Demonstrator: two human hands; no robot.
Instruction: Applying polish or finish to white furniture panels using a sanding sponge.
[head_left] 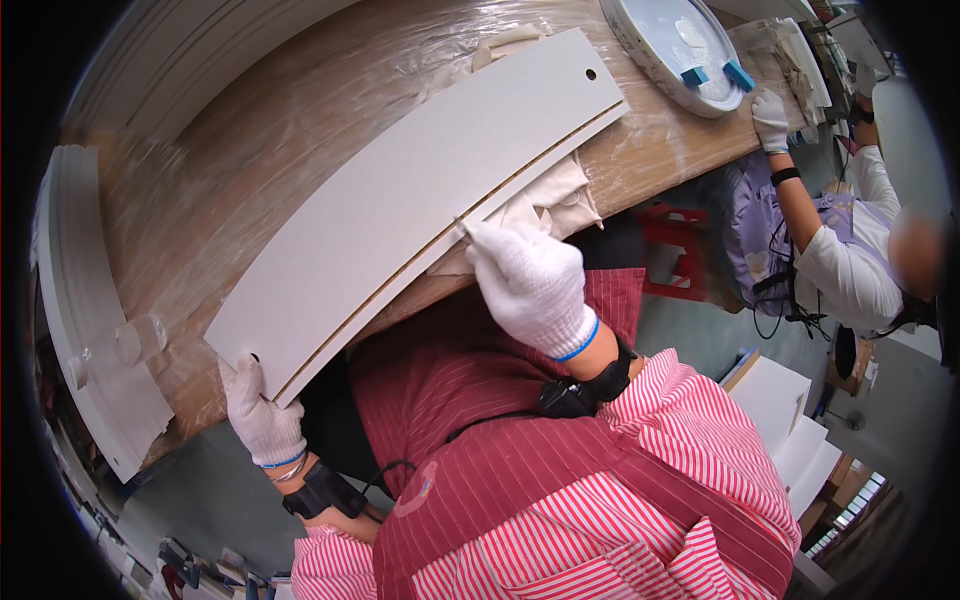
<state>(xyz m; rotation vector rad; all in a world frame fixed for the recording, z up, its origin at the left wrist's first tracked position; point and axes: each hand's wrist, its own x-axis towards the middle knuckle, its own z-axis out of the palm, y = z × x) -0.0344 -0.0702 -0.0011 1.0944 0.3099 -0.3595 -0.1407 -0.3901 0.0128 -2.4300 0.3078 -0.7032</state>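
Observation:
A long white board [420,190] lies slantwise on the table, with a narrow brown groove along its near edge and a small round hole toward each end. My left hand [262,418], in a white knit glove, grips the board's near left corner, its fingertips by the hole there. My right hand [530,285], gloved alike, is closed in a pinch at the groove near the middle of the board. A small thin tip shows at its fingertips, too small to name. Folded cream cloth [560,198] sticks out from under the board's near edge.
Plastic film covers the wooden table [300,130]. Stacked white panels [85,300] stand at the left. At the far right of the table sits a round white basin [650,50] with blue blocks [738,76]. A co-worker [850,240] is at the right, beside a red stool [675,250].

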